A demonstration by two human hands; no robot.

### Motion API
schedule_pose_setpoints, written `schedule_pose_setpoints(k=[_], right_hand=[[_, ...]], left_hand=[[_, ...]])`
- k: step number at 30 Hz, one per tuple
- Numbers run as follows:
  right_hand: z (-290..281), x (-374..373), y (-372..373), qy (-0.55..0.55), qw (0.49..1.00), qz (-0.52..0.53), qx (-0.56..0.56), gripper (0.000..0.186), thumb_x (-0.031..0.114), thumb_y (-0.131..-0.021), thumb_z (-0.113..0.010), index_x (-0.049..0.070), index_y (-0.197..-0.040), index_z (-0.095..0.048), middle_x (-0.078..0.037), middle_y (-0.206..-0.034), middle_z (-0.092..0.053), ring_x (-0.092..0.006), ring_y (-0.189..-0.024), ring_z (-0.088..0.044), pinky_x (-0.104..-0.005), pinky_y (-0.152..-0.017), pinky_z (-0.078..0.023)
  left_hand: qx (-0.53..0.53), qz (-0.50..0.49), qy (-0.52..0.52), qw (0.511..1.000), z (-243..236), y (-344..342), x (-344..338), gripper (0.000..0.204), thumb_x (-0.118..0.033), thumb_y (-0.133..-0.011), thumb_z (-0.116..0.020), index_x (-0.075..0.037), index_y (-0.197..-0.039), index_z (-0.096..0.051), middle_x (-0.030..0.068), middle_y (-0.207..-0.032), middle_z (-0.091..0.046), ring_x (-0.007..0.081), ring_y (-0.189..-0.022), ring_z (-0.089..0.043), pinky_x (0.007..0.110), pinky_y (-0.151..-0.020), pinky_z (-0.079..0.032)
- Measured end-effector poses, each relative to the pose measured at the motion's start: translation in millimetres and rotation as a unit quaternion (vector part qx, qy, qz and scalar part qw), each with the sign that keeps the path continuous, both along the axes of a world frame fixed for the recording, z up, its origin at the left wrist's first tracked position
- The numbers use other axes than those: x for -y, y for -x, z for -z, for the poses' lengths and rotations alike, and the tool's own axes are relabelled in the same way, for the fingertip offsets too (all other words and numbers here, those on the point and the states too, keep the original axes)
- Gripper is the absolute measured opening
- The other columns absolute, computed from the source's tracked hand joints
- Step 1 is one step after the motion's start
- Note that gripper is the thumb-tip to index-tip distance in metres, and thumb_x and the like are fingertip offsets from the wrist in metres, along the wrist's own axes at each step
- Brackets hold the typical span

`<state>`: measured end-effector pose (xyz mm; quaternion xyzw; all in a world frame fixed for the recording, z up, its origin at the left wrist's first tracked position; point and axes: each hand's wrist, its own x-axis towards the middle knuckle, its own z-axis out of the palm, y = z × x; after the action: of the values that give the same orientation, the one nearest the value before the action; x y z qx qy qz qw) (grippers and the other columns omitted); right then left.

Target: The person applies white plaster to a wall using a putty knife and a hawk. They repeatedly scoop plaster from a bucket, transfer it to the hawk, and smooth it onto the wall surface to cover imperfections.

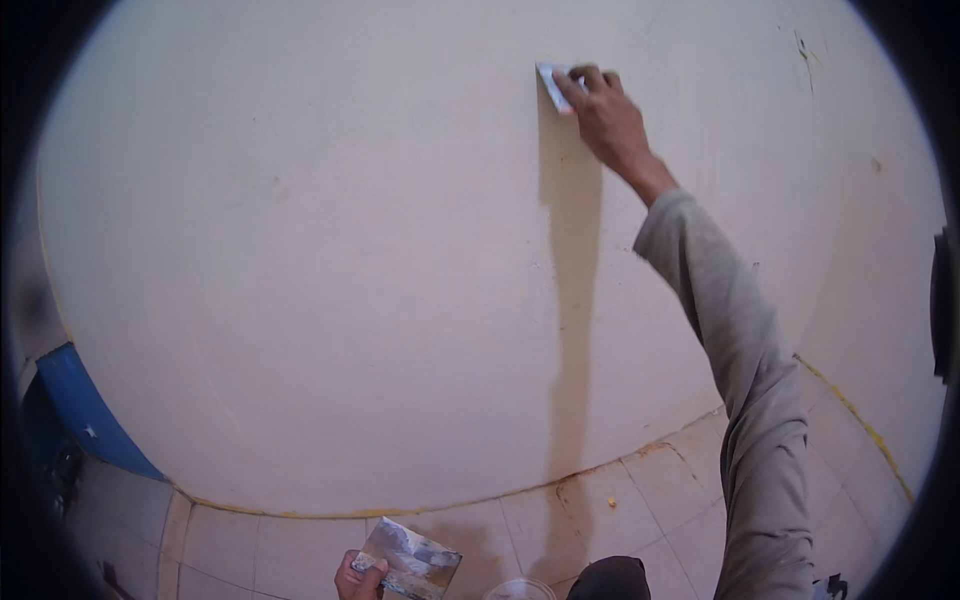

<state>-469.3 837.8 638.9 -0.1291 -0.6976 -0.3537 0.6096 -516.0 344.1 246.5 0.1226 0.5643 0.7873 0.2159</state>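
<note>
My right hand (605,115) grips a flat putty scraper (552,88) against the pale wall (350,220), high up and right of centre, its arm in a grey-green sleeve casting a long shadow down the wall. Low in the frame, my left hand (360,578) holds a flat metal plate (410,555) smeared with whitish-grey material, thumb on its near edge. Small scuffs and dark streaks mark the wall.
A tiled floor (300,545) runs along the wall's foot, with a yellowish line at the junction. A blue panel (85,405) stands at the left. A round container's rim (520,585) and a dark rounded shape, perhaps my knee (608,578), show at the bottom.
</note>
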Motion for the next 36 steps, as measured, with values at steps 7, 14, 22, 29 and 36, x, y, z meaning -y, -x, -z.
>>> schedule_pose_setpoints(k=[7, 14, 22, 29, 36], right_hand=[[26.5, 11.4, -13.3, 0.085, 0.995, -0.06, 0.012, 0.04, 0.004, -0.084, -0.057, 0.013, -0.124, -0.06, -0.008, -0.115, -0.057, -0.0291, -0.105, -0.055, -0.0376, -0.079, -0.055], [41.7, 37.9, 54.0, 0.088, 0.987, -0.014, -0.133, 0.044, 0.003, -0.082, -0.058, 0.0, -0.125, -0.054, -0.014, -0.118, -0.052, -0.0341, -0.107, -0.051, -0.039, -0.078, -0.055], [78.7, 27.9, 18.8, 0.122, 0.987, -0.076, -0.075, 0.039, 0.008, -0.083, -0.06, 0.004, -0.121, -0.056, -0.014, -0.113, -0.052, -0.0327, -0.105, -0.052, -0.0417, -0.076, -0.055], [15.9, 27.7, 38.3, 0.18, 0.975, -0.011, -0.128, 0.044, 0.009, -0.083, -0.061, 0.01, -0.126, -0.056, -0.012, -0.117, -0.053, -0.0342, -0.106, -0.051, -0.041, -0.075, -0.055], [84.4, 25.7, 10.7, 0.111, 0.988, -0.099, 0.045, 0.043, 0.003, -0.078, -0.059, 0.01, -0.12, -0.06, -0.012, -0.113, -0.054, -0.0337, -0.105, -0.053, -0.0425, -0.079, -0.055]], left_hand=[[0.011, -0.01, -0.005, 1.0, -2.4, -1.1, 2.3, 0.012, -0.002, -0.086, -0.062, -0.011, -0.09, -0.056, -0.0019, -0.086, -0.057, 0.0096, -0.082, -0.053, 0.026, -0.076, -0.044], [0.009, -0.003, -0.009, 1.0, -0.3, -0.3, -1.8, 0.01, -0.003, -0.086, -0.061, -0.011, -0.09, -0.056, -0.0026, -0.086, -0.057, 0.009, -0.082, -0.052, 0.025, -0.075, -0.043], [0.021, 0.001, 0.009, 1.0, -15.5, -3.6, 3.5, 0.011, -0.002, -0.086, -0.061, -0.01, -0.091, -0.055, -0.0027, -0.086, -0.056, 0.0086, -0.083, -0.052, 0.025, -0.076, -0.043], [0.015, -0.003, -0.001, 1.0, -5.6, -0.7, -2.0, 0.011, -0.002, -0.087, -0.06, -0.01, -0.092, -0.056, -0.0023, -0.087, -0.057, 0.0093, -0.085, -0.053, 0.026, -0.078, -0.044], [0.026, 0.002, 0.01, 1.0, -14.6, -5.0, 2.0, 0.01, -0.003, -0.088, -0.06, -0.01, -0.094, -0.056, -0.0015, -0.089, -0.058, 0.0096, -0.086, -0.054, 0.025, -0.079, -0.044]])
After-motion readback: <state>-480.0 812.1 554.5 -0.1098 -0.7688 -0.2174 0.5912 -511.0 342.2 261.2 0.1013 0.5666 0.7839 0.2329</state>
